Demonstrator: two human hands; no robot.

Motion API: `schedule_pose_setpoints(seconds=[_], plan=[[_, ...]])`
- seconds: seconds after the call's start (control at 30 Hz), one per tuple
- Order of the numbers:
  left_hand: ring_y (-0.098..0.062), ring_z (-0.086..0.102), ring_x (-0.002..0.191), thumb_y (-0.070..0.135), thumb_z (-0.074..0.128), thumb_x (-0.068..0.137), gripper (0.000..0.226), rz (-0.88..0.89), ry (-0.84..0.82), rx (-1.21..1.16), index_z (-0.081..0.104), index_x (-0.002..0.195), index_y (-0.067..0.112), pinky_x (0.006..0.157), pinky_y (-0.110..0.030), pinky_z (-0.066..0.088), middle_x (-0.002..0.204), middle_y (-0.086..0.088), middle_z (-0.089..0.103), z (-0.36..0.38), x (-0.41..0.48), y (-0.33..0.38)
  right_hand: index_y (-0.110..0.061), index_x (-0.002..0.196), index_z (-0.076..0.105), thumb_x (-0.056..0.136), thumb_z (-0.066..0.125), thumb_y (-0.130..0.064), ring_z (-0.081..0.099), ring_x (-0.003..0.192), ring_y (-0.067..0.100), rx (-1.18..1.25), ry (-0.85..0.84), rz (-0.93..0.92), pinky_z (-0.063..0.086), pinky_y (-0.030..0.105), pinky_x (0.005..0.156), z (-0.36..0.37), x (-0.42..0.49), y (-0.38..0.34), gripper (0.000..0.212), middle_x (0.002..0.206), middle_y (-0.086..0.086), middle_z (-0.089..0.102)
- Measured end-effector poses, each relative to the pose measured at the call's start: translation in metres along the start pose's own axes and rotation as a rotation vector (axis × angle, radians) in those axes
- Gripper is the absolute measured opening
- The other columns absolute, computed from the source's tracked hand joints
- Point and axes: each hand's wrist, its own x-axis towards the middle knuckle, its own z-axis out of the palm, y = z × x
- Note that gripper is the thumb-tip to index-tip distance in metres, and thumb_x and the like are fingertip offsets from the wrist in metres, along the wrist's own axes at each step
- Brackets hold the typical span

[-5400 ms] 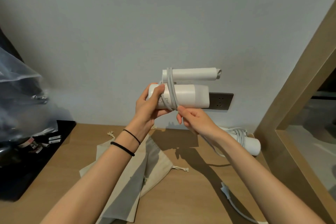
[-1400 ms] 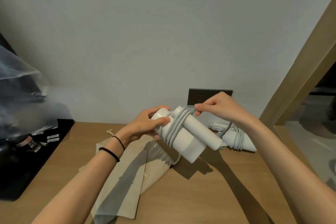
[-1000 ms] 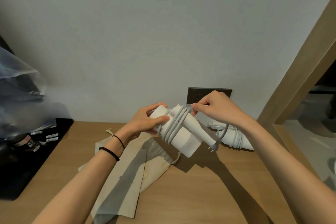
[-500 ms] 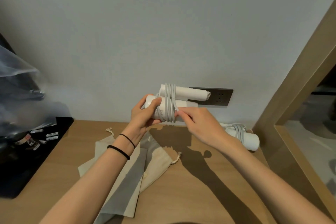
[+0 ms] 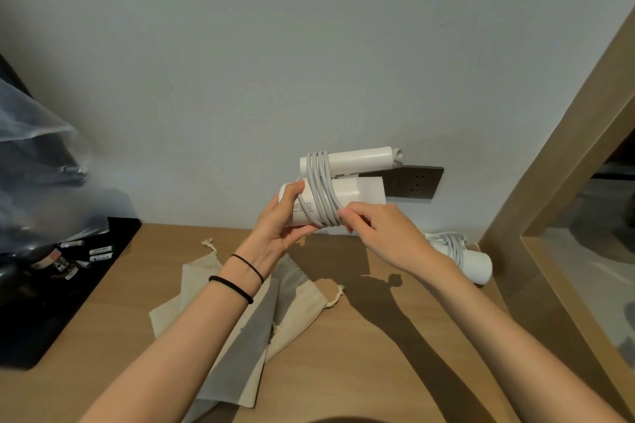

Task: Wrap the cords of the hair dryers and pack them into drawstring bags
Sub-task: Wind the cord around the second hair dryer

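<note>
As left hand (image 5: 277,227) grips dryer (image 5: 365,190) midair, right hand (image 5: 385,234) pinches cord (image 5: 321,187).

- A wooden desk top (image 5: 326,388) runs up to a plain pale wall (image 5: 240,62).
- A dark socket plate (image 5: 417,182) is set in the wall, low down, right of centre.
- A black tray (image 5: 51,312) lies on the desk's left end.
- Small white tubes (image 5: 101,249) and a dark labelled jar (image 5: 56,263) lie on the tray; their print is too small to read.
- A crumpled clear plastic bag (image 5: 34,175) rises above the tray at the left edge.
- A light wooden frame (image 5: 563,154) slants up the right side, around a glossy pane (image 5: 601,268).
</note>
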Motion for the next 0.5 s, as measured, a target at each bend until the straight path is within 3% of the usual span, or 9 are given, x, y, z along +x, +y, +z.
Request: schedule_pose_setpoints(seconds=[0.17, 0.23, 0.33, 0.43, 0.5], plan=[[-0.024, 0.067, 0.076, 0.03, 0.07, 0.081, 0.03, -0.129, -0.003, -0.101, 0.061, 0.099, 0.007, 0.043, -0.035, 0.056, 0.08, -0.013, 0.068, -0.007, -0.001, -0.006, -0.025, 0.086, 0.042, 0.102, 0.021, -0.042, 0.053, 0.066, 0.019, -0.361, -0.017, -0.1, 0.046, 0.037, 0.061, 0.005, -0.012, 0.008, 0.031, 0.068, -0.007, 0.05], [-0.026, 0.066, 0.079, 0.028, 0.072, 0.08, 0.028, -0.186, 0.016, -0.151, 0.059, 0.092, 0.007, 0.05, -0.043, 0.057, 0.08, -0.014, 0.065, -0.012, 0.001, -0.009, -0.023, 0.093, 0.05, 0.102, 0.022, -0.042, 0.054, 0.072, 0.017, -0.434, 0.002, -0.12, 0.044, 0.034, 0.061, 0.008, -0.016, 0.015, 0.034, 0.08, -0.007, 0.054], [-0.029, 0.064, 0.081, 0.024, 0.073, 0.079, 0.026, -0.236, 0.038, -0.193, 0.057, 0.085, 0.004, 0.056, -0.05, 0.052, 0.077, -0.016, 0.066, -0.019, 0.002, -0.018, -0.021, 0.096, 0.055, 0.1, 0.026, -0.042, 0.044, 0.081, 0.016, -0.443, 0.036, -0.143, 0.04, 0.03, 0.059, 0.021, -0.021, 0.022, 0.035, 0.093, -0.002, 0.044], [-0.032, 0.065, 0.084, 0.023, 0.074, 0.078, 0.027, -0.28, 0.019, -0.216, 0.058, 0.085, 0.002, 0.059, -0.054, 0.051, 0.071, -0.018, 0.069, -0.027, 0.004, -0.03, -0.024, 0.092, 0.058, 0.098, 0.034, -0.042, 0.032, 0.106, 0.023, -0.369, 0.057, -0.097, 0.043, 0.035, 0.075, 0.034, -0.024, 0.026, 0.032, 0.134, 0.006, 0.031], [-0.034, 0.066, 0.092, 0.022, 0.075, 0.077, 0.03, -0.318, 0.018, -0.231, 0.06, 0.092, 0.002, 0.06, -0.055, 0.052, 0.086, -0.02, 0.068, -0.035, 0.005, -0.038, -0.03, 0.091, 0.062, 0.099, 0.038, -0.041, 0.023, 0.12, 0.02, -0.181, -0.097, 0.018, 0.038, 0.039, 0.093, 0.042, -0.024, 0.035, 0.027, 0.148, -0.003, 0.016]])
